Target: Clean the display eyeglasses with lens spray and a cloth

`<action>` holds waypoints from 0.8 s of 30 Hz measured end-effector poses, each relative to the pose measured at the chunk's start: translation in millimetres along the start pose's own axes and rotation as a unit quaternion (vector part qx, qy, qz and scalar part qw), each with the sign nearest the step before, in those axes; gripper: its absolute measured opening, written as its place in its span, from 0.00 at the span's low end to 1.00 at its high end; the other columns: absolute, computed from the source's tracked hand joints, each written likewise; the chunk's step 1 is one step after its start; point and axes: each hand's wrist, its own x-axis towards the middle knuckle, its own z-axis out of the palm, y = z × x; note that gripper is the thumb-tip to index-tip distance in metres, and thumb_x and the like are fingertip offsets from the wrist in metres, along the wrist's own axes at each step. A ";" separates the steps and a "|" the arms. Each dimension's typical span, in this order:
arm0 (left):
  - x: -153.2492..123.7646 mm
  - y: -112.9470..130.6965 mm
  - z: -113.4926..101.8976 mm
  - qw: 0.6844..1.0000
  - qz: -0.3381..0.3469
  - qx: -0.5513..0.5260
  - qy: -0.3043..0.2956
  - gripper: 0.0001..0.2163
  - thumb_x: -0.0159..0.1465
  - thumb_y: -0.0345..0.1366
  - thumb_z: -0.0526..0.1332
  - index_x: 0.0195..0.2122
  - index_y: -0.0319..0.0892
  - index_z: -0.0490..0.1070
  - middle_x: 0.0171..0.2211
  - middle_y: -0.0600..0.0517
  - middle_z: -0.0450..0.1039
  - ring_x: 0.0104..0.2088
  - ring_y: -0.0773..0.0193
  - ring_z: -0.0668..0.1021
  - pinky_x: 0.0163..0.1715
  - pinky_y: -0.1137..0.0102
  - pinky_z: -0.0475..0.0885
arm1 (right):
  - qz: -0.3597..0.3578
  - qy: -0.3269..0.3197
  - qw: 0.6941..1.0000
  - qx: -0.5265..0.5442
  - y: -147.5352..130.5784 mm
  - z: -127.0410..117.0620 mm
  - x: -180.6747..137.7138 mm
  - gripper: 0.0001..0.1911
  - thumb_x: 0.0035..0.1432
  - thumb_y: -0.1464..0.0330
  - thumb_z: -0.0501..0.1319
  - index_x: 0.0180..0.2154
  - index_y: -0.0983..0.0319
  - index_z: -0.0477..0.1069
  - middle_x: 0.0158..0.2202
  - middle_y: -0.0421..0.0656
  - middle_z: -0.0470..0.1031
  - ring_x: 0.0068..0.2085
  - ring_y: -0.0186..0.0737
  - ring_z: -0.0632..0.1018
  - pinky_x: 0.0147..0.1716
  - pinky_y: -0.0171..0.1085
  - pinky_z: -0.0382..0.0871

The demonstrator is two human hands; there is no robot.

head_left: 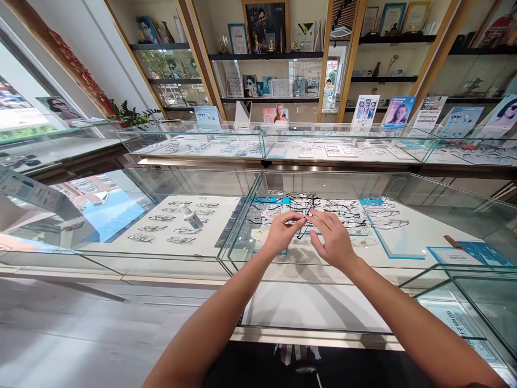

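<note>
A dark-framed pair of eyeglasses [301,233] is held up on edge above the glass counter. My left hand [283,233] is closed on it, thumb and fingers pinching the frame. My right hand [333,240] is just beside it, fingers stretched out and thumb apart, fingertips at the frame. Whether those fingertips press on it is hard to make out. Beneath the hands, several rows of eyeglasses [343,207] show through the counter glass. A small white bottle [192,217] is to the left on the glass top.
The glass display counter [319,264] runs across in front of me, with more frames [161,217] in its left part. A brown strip-like object [454,242] lies at right. Behind stands a second glass case [339,141] with upright cards [365,112], then wall shelves [266,55].
</note>
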 end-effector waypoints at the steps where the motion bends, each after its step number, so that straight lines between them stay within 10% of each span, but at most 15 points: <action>1: -0.1 0.5 0.1 1.000 -0.003 0.003 -0.001 0.18 0.61 0.55 0.72 0.35 0.44 0.84 0.37 0.46 0.82 0.41 0.56 0.80 0.38 0.66 0.75 | 0.004 -0.001 1.000 -0.008 0.4 -0.8 0.3 0.22 0.70 0.70 0.59 0.64 0.58 0.72 0.65 0.52 0.77 0.58 0.56 0.77 0.57 0.56 0.75; 16: 1.0 -5.5 -0.5 1.000 -0.008 0.017 0.025 0.20 0.60 0.57 0.73 0.34 0.43 0.82 0.36 0.47 0.81 0.38 0.57 0.80 0.35 0.67 0.75 | 0.063 -0.053 0.993 -0.088 4.1 -4.8 2.9 0.18 0.71 0.66 0.57 0.57 0.58 0.78 0.62 0.52 0.80 0.55 0.61 0.74 0.51 0.58 0.68; 24: 6.0 -11.5 -7.9 0.997 -0.006 -0.006 0.079 0.20 0.61 0.57 0.72 0.34 0.43 0.80 0.32 0.49 0.78 0.33 0.61 0.78 0.32 0.67 0.74 | 0.111 -0.060 0.984 -0.129 11.8 -5.2 2.8 0.10 0.69 0.67 0.59 0.37 0.58 0.78 0.40 0.52 0.81 0.45 0.56 0.74 0.48 0.57 0.66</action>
